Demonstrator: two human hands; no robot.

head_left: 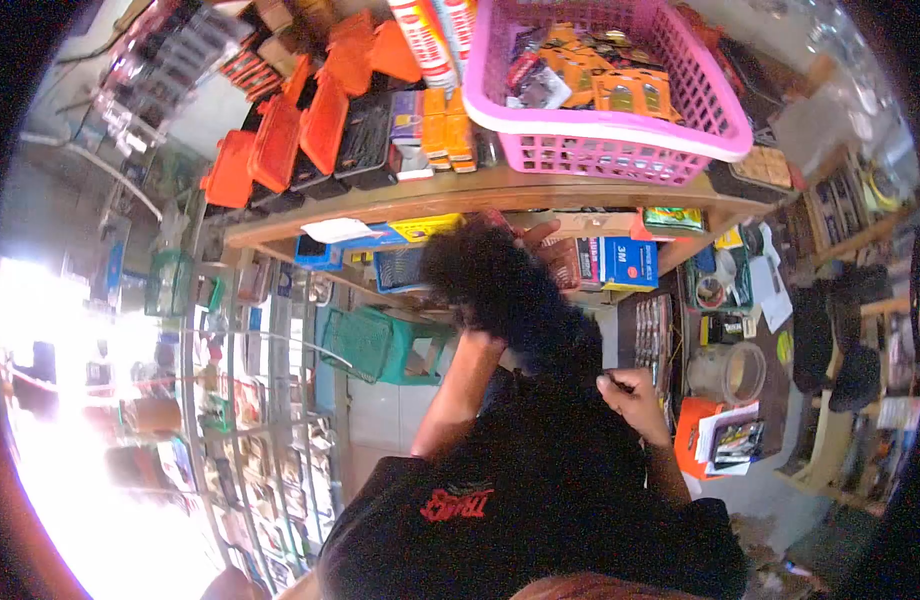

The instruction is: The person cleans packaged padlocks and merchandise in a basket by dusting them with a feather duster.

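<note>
My left forearm reaches up toward the shelf under the counter, and a dark fluffy mass (470, 265), like hair or fur, covers its wrist. Beyond that mass, my left hand (542, 238) shows only in part at the shelf opening, fingers stretched out beside small boxes. A brown carton (578, 225) and a blue 3M box (628, 262) stand just right of it. My right hand (632, 397) is closed in front of my black shirt (550, 480), thumb against the curled fingers. Whatever it may hold is too small to make out.
A pink basket (620, 130) of orange packets stands on the wooden counter (380, 205), beside black bins with orange lids (278, 145). A green plastic stool (420, 345) is below. To the right are a clear tub (730, 373) and an orange box (695, 435).
</note>
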